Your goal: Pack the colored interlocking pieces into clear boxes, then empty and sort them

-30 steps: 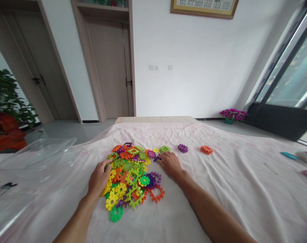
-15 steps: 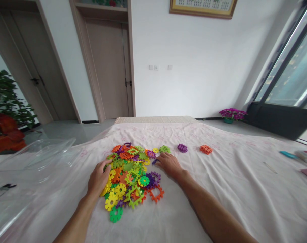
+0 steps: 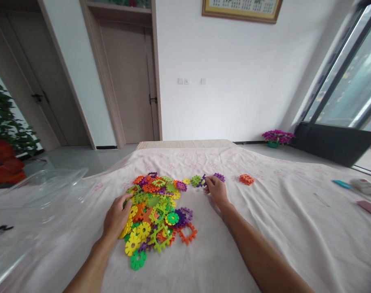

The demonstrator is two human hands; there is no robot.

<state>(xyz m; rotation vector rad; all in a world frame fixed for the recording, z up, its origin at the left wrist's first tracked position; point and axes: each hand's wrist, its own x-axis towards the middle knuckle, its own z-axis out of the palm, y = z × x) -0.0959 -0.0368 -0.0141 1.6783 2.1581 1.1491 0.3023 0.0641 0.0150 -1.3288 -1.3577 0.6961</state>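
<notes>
A heap of colourful plastic interlocking pieces (image 3: 153,201), some round and notched, others square-framed, lies on the cloth. My left hand (image 3: 116,213) rests against the heap's left edge, thumb and fingers apart, the fingertips partly hidden among pieces. Right of the heap, my right hand (image 3: 216,190) pinches a dark purple toothed piece (image 3: 201,181) upright between thumb and fingers. That piece is beside a green stack of pieces (image 3: 195,180). Just behind my right hand is a purple stack (image 3: 220,177), partly covered by it. Farther right sits an orange stack (image 3: 246,179).
A clear plastic box (image 3: 51,187) stands on the left of the cloth-covered table (image 3: 283,236). At the far right lie a blue object (image 3: 342,184), a pink object (image 3: 369,206) and a white packet (image 3: 365,186). A thin stick (image 3: 321,200) is nearer.
My right hand has moved right, away from the heap, carrying the dark purple piece, which is now raised between the green and purple stacks. My left hand has stayed at the heap.
</notes>
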